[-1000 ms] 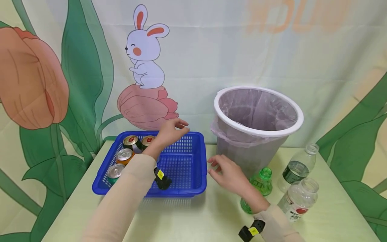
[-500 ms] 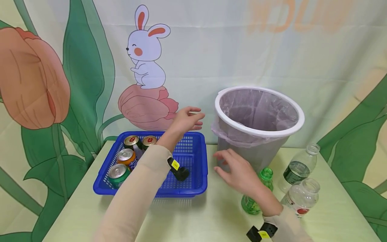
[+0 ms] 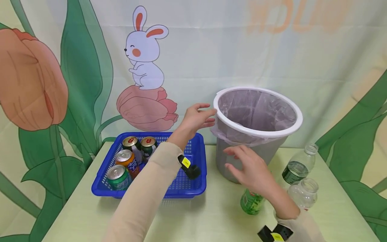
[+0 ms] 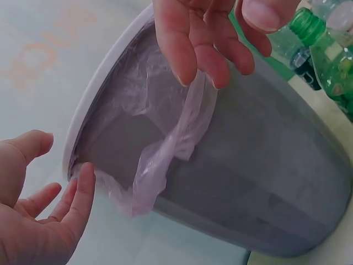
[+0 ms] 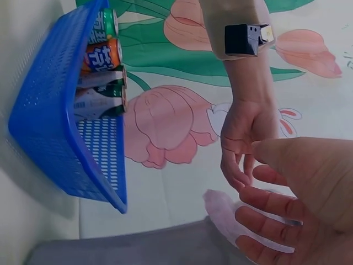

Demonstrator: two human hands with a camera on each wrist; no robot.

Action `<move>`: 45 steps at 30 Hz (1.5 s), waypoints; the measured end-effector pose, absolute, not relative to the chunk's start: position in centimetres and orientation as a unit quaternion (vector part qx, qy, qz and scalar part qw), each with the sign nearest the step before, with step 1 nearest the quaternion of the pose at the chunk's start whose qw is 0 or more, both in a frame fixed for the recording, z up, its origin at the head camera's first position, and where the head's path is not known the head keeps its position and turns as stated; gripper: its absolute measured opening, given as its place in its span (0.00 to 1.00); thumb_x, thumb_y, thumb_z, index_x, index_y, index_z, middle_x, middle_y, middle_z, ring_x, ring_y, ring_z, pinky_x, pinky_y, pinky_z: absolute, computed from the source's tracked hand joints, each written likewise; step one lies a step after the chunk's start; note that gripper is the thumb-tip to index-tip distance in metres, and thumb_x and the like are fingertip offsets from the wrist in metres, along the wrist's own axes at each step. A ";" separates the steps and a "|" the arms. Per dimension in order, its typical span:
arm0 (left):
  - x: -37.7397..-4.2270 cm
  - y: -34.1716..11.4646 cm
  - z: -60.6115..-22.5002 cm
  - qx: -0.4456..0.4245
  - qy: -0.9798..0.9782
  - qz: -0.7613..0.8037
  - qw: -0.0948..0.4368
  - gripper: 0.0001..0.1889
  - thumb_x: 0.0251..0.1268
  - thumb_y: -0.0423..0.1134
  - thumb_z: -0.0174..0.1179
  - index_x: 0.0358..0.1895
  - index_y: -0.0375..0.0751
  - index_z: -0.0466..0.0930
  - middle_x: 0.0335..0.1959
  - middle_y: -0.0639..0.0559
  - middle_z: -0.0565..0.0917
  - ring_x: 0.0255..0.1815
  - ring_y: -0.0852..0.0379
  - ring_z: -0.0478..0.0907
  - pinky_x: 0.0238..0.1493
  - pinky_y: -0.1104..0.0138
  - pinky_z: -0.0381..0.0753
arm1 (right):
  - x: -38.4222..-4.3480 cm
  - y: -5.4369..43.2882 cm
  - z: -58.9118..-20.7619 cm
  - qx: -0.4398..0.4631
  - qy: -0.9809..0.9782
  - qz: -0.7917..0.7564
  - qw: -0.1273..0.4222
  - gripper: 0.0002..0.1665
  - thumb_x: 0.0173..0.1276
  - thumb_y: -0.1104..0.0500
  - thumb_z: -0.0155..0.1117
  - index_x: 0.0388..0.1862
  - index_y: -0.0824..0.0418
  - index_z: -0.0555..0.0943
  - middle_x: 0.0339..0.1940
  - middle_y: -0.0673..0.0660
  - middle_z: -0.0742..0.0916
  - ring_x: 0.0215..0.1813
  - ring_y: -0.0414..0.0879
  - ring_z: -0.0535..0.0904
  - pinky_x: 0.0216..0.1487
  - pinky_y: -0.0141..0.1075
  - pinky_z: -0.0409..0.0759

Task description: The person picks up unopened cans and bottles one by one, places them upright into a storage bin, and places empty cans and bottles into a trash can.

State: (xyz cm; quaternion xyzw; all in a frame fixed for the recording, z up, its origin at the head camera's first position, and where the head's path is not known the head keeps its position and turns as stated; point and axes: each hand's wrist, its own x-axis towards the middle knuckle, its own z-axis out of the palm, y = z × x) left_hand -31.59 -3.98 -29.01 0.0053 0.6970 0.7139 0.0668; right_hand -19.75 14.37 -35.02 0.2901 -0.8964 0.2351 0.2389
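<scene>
My left hand (image 3: 196, 119) is at the left side of the trash can's white rim (image 3: 218, 111), fingers spread and holding nothing. In the left wrist view its fingertips overlap the rim and the pinkish liner bag (image 4: 149, 182) folded over it. My right hand (image 3: 249, 168) hovers in front of the grey trash can (image 3: 225, 168), fingers loosely bent around nothing. Beneath the right forearm stands a green plastic bottle (image 3: 251, 201), its upper part hidden. The blue basket (image 3: 199, 168) sits to the left, partly behind my left arm.
Several drink cans stand in the basket's left part, among them an orange can (image 3: 125, 159) and a green can (image 3: 117, 178). Two clear bottles are at the right: one with a dark label (image 3: 297, 169), one shorter (image 3: 305, 193). A printed curtain (image 3: 193, 67) hangs behind the table.
My left hand has moved right from over the basket to the trash can's rim. My right hand has shifted right and slightly up, now covering the green bottle's neck.
</scene>
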 end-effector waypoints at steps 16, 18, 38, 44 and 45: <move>-32.4 -2.1 -28.8 -0.027 0.659 0.748 0.075 0.28 0.54 0.29 0.62 0.61 0.39 0.65 0.45 0.40 0.80 0.32 0.54 0.82 0.38 0.67 0.83 | -19.0 17.7 -33.7 0.286 -0.895 0.228 0.256 0.22 0.55 0.61 0.68 0.50 0.60 0.76 0.43 0.53 0.82 0.44 0.45 0.78 0.43 0.39 0.79; -32.4 -2.1 -28.7 -0.032 0.657 0.749 0.076 0.29 0.55 0.29 0.61 0.61 0.40 0.64 0.45 0.40 0.80 0.32 0.54 0.82 0.38 0.67 0.83 | -18.8 18.0 -33.7 0.280 -0.897 0.228 0.256 0.23 0.55 0.61 0.68 0.51 0.60 0.76 0.44 0.52 0.82 0.44 0.45 0.77 0.43 0.40 0.78; -32.5 -1.8 -28.8 -0.032 0.645 0.758 0.084 0.29 0.55 0.27 0.60 0.61 0.43 0.64 0.42 0.40 0.81 0.31 0.54 0.81 0.38 0.66 0.83 | -16.5 22.1 -34.0 0.211 -0.914 0.238 0.253 0.29 0.56 0.63 0.67 0.58 0.57 0.73 0.49 0.56 0.79 0.51 0.51 0.74 0.45 0.50 0.75; -32.6 -1.8 -28.9 -0.026 0.642 0.761 0.089 0.29 0.55 0.27 0.60 0.61 0.44 0.63 0.42 0.40 0.80 0.31 0.53 0.81 0.39 0.66 0.83 | -15.9 23.8 -34.3 0.184 -0.915 0.252 0.257 0.32 0.56 0.65 0.67 0.61 0.58 0.71 0.53 0.59 0.78 0.53 0.55 0.73 0.47 0.54 0.72; -32.6 -1.8 -29.0 -0.025 0.642 0.761 0.090 0.29 0.55 0.27 0.60 0.61 0.44 0.63 0.42 0.40 0.80 0.32 0.53 0.81 0.39 0.66 0.83 | -15.9 24.1 -34.4 0.180 -0.914 0.254 0.259 0.32 0.56 0.64 0.67 0.61 0.59 0.71 0.53 0.59 0.78 0.53 0.56 0.73 0.47 0.53 0.71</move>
